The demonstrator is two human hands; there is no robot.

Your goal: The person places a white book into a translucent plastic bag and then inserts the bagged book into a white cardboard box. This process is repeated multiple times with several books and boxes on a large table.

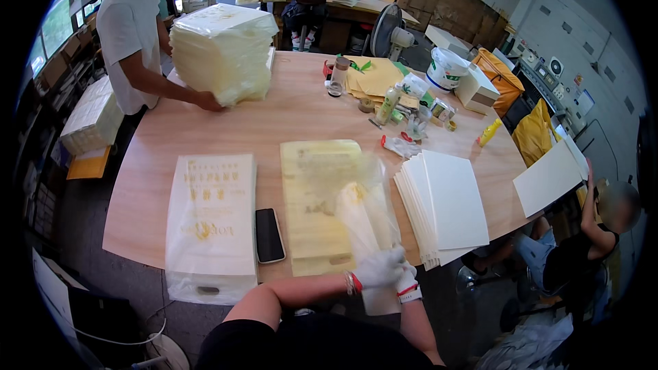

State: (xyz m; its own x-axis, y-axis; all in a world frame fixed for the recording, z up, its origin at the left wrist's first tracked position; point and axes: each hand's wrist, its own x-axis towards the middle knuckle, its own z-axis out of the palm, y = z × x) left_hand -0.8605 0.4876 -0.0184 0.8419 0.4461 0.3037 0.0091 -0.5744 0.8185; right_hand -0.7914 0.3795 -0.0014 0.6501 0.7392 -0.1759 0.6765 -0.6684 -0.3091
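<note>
My left hand point(378, 268) and my right hand point(407, 282), both in white gloves with red cuffs, meet at the table's near edge. Between them they grip a see-through plastic bag point(361, 216), its film gathered and slanting up from my fingers; part of it hangs below them. Under its left side lies a flat stack of yellowish printed bags point(312, 199) with a handle slot. A black phone point(269, 234) rests left of that stack. Farther left is a pile of white printed bags point(211, 223). To the right, white boards point(449, 205) are fanned out on the table.
Across the wooden table point(274, 123) a person handles a tall wrapped stack point(223, 55). Bottles, tape rolls, a glove point(401, 146), a white bucket point(447, 68) and a yellow bottle point(489, 133) stand at the back right. Another person at right holds a white board point(548, 177).
</note>
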